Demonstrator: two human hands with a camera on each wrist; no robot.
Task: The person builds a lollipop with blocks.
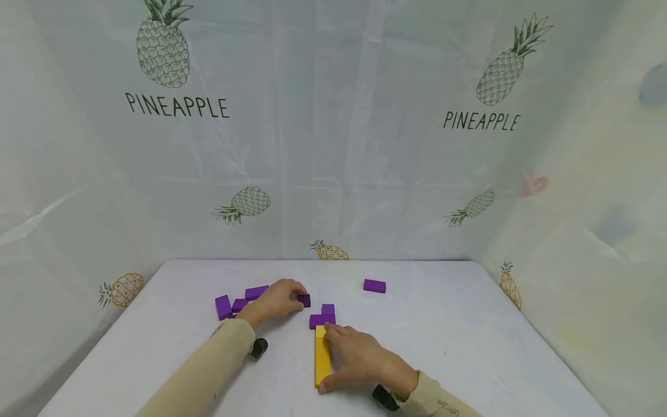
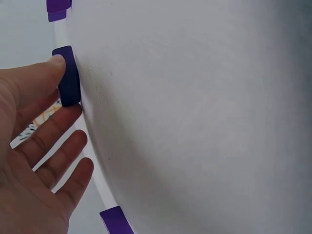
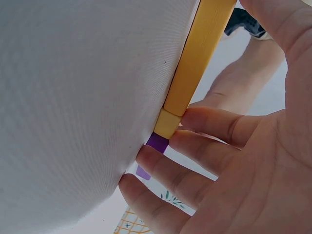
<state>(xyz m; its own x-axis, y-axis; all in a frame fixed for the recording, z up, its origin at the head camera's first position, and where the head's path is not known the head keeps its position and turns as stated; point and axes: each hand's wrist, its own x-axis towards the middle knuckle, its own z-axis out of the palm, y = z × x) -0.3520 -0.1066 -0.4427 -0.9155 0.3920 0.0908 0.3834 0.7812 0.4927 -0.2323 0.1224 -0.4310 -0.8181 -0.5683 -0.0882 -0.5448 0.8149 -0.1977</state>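
Observation:
My left hand (image 1: 278, 298) pinches a dark purple block (image 2: 71, 78) between thumb and fingertips at the table surface, its other fingers spread loosely. In the head view my right hand (image 1: 359, 353) lies along the right side of a long yellow block (image 1: 322, 364). Its thumb is at the block's near end. Its fingertips are by a small yellow block (image 3: 167, 124), which touches the long block's far end. Just beyond the yellow pair lie a purple block (image 1: 316, 322) and a smaller purple block (image 1: 328, 309).
A single purple block (image 1: 374, 286) lies at the back right of the white table (image 1: 458, 336). Several purple blocks, one of them upright-looking (image 1: 223, 307), are grouped left of my left hand, partly hidden by it. A pineapple-printed curtain (image 1: 333, 145) hangs behind and at the sides.

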